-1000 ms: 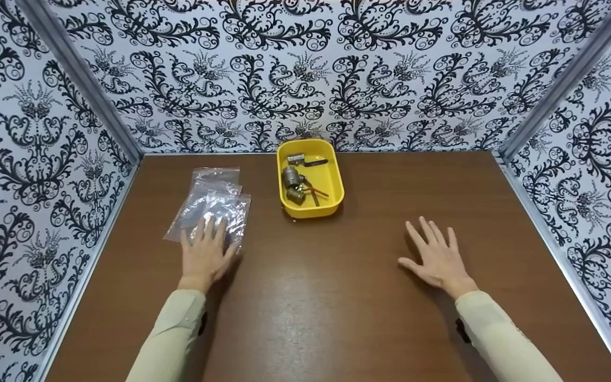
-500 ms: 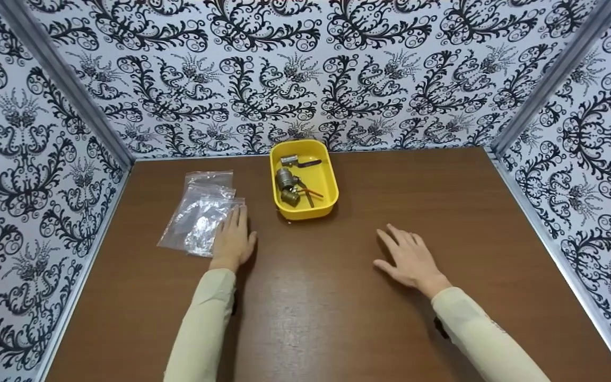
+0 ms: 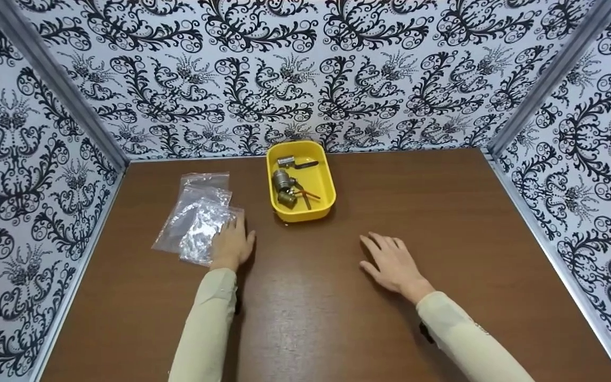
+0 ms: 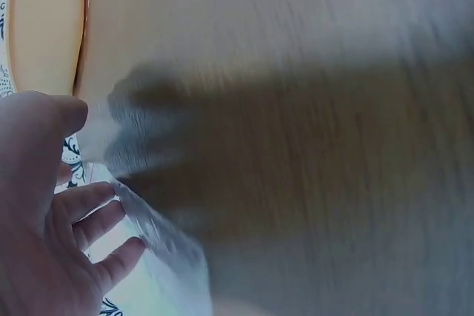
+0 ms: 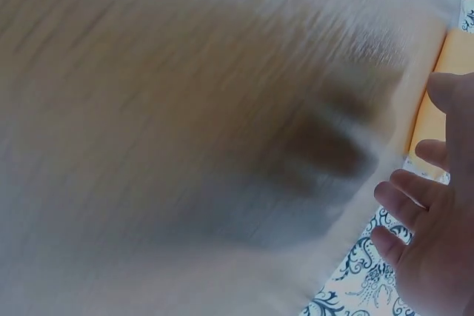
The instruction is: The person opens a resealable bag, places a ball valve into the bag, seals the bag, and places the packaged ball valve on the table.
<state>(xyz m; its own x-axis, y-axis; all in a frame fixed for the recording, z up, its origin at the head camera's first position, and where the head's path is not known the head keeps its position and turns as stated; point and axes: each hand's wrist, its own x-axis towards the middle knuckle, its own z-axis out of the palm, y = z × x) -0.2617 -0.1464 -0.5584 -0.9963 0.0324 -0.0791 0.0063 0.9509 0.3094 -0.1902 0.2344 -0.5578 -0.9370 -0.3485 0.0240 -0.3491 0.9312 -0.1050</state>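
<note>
Left on the brown wood-grain table [image 3: 295, 318]: flat, clear plastic bags [image 3: 194, 228], overlapping, long axis slanting from near left to far right; the farthest one's top edge faces the black-and-white scroll-patterned back wall [image 3: 263, 106]. Left hand [image 3: 229, 244] at the right edge of the nearest bag: fingers slightly bent, thumb well away from them, nothing gripped; cannot tell how hard the fingertips bear on the plastic. Next, by the wall, a yellow rounded-rectangular tray [image 3: 316, 180], long axis running from wall towards the person. At its far end, a silver metal valve [image 3: 286, 162], its black lever [image 3: 306, 165] pointing right. Along its left side, a grey metal cylinder [image 3: 281, 180], then nearer, a brass-coloured cylinder [image 3: 286, 199]; a thin red lever [image 3: 308, 194] points right. Right hand [image 3: 393, 262], right of the tray and nearer the person: fingers loosely extended, thumb apart, holding nothing, pointing far left. Pale fabric sleeve [image 3: 459, 329] on that arm carries a marking, too small to read
</note>
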